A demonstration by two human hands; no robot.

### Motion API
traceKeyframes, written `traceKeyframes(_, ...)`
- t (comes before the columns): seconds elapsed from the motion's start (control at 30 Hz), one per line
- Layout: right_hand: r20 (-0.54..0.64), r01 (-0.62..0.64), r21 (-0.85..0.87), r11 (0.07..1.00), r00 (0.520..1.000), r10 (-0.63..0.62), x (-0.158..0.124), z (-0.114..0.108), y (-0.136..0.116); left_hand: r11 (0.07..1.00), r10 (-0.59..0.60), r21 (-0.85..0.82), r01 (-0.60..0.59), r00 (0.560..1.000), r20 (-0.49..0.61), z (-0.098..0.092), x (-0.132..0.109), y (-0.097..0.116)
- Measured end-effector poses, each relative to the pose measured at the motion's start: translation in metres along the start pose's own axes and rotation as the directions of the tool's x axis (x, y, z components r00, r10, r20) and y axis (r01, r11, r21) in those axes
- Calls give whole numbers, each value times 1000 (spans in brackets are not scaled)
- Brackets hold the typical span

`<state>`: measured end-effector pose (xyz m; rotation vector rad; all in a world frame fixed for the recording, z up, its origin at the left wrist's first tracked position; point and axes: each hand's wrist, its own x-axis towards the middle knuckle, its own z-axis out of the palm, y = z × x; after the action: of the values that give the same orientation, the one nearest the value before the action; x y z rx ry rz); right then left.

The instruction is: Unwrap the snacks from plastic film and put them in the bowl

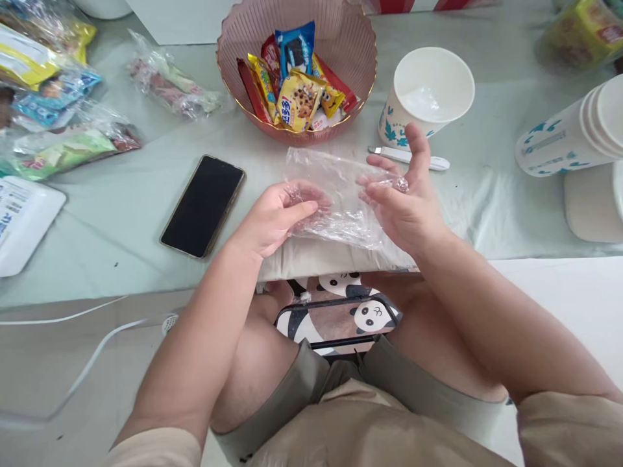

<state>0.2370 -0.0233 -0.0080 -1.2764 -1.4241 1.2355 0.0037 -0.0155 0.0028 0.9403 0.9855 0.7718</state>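
A crinkled clear plastic bag (pixel 343 178) stretches between my two hands, just above the table's front edge. My left hand (pixel 280 217) is closed on the bag's left side, its thumb over the film and its fingers partly seen through it. My right hand (pixel 409 204) holds the right side, where a crumpled bit of film sits between thumb and fingers; one finger points up, apart from the rest. Just beyond that hand lies a white utility knife (pixel 413 157), in front of a paper cup (pixel 431 87) with some clear plastic inside.
A pink ribbed bowl (pixel 231 71) of wrapped snacks stands at the back. Left of my hands lies a phone (pixel 203 206). Packaged snacks (pixel 63 146) and a white packet (pixel 26 224) fill the left side. Stacked paper cups (pixel 559 143) lie on their side at the right.
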Motion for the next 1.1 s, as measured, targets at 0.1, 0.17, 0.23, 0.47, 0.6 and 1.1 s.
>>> traceKeyframes(0.1,26,-45,237,970,999,40,1,5,3,994,32,-97,-42,995,-97,10,-2,3)
traceKeyframes(0.17,107,-126,280,952,989,100,-1,10,-2,989,57,-130,-74,990,-129,11,0,3)
traceKeyframes(0.23,121,-166,241,956,983,140,-4,13,-9,991,68,-108,-84,988,-138,10,1,1)
traceKeyframes(0.47,-13,-120,147,982,992,123,-7,13,-19,991,133,28,-130,974,-182,3,4,-2)
traceKeyframes(0.6,133,-146,265,953,984,114,-7,11,-16,982,181,-37,-186,978,-104,1,2,0)
traceKeyframes(1.1,121,75,-30,997,990,-70,-10,1,-17,974,215,90,-208,974,-71,-12,-2,7)
